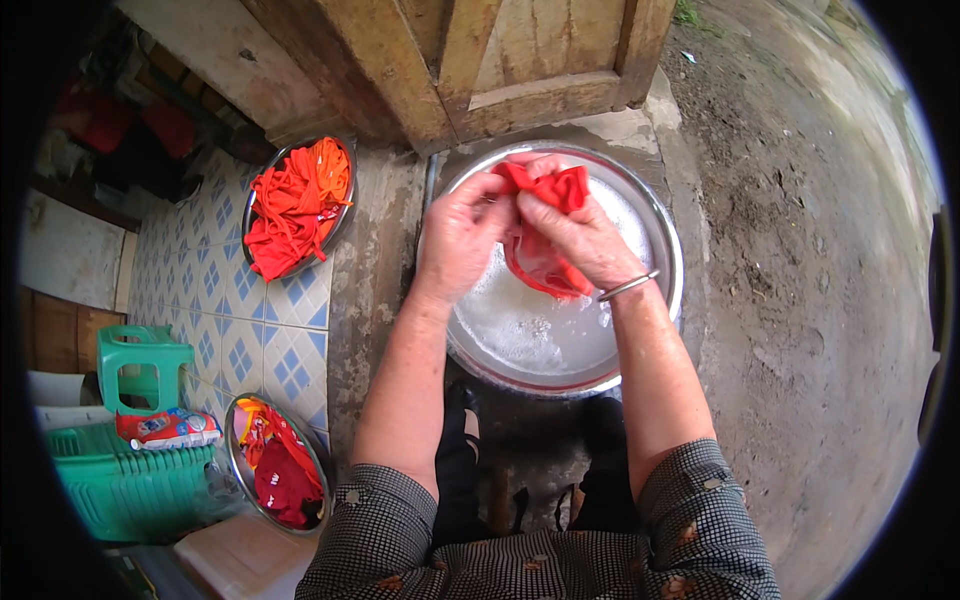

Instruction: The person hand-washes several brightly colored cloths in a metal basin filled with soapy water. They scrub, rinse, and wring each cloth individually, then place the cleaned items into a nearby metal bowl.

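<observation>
A wet red cloth (564,189) is bunched between my two hands above a wide metal basin (670,225). Its lower part hangs down to the soapy water (517,330), where foam floats. My left hand (461,232) pinches the cloth's upper left edge between thumb and fingers. With the thumb pressed over the folds, my right hand (574,236) grips the cloth from the other side; a metal bangle (628,286) circles that wrist. Some fingertips are hidden behind the cloth.
Left of me, one metal bowl holds red and orange cloths (300,206); another holds dark red and mixed cloths (281,472). Green plastic stools (142,480) carry a detergent bag (169,429). A wooden door (547,52) stands beyond the basin, with muddy ground (787,300) to the right.
</observation>
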`<state>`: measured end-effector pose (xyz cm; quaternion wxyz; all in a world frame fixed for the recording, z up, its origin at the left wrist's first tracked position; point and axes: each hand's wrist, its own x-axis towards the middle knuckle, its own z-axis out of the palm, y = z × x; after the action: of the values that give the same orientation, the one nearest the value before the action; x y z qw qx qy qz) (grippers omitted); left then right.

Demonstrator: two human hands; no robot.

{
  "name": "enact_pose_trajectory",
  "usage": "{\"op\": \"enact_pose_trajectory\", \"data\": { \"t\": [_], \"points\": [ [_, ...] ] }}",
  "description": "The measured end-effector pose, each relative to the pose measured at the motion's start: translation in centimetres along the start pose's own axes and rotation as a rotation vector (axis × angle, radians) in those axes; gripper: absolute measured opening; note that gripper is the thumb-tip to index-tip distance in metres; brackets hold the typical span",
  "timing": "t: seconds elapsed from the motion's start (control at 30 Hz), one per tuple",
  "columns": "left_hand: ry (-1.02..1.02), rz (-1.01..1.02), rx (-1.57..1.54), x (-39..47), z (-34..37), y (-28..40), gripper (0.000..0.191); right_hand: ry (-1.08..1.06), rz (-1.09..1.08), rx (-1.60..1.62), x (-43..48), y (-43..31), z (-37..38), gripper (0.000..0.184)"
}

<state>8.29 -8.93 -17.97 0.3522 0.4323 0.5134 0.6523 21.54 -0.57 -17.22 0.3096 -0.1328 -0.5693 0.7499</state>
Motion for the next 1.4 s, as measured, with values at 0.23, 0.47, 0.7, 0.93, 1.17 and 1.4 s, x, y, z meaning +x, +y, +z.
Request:
{"op": "enact_pose_trajectory", "data": {
  "t": [0.23,0.47,0.7,0.93,1.17,1.4],
  "points": [
    [-0.112,0.064,0.09,-0.5,0.2,1.4,0.02,-0.098,0.028,-0.035,-0.4,-0.5,-0.4,0.1],
    [-0.11,-0.177,0.53,-1.8,-5.2,-3.6,0.027,0.157,0.023,-0.755,-3.1,13.0,-6.1,0.022],
    [-0.46,-0.382,0.944,-8.2,-8.8,-14.7,0.034,-0.459,0.557,-1.682,-13.1,28.6,-10.2,0.035],
    [-0.594,-0.531,1.095,-9.9,-9.6,-18.8,0.032,-0.608,0.897,-1.568,-12.9,35.3,-11.4,0.044],
    [-0.532,-0.405,1.191,-12.3,-9.3,-22.9,0.024,-0.283,0.65,-0.959,-3.6,23.8,-12.7,0.021],
    [-0.342,-0.235,1.15,-14.2,-9.7,-24.0,0.012,0.113,0.153,-0.646,2.2,-1.5,-4.8,0.008]
  ]
}}
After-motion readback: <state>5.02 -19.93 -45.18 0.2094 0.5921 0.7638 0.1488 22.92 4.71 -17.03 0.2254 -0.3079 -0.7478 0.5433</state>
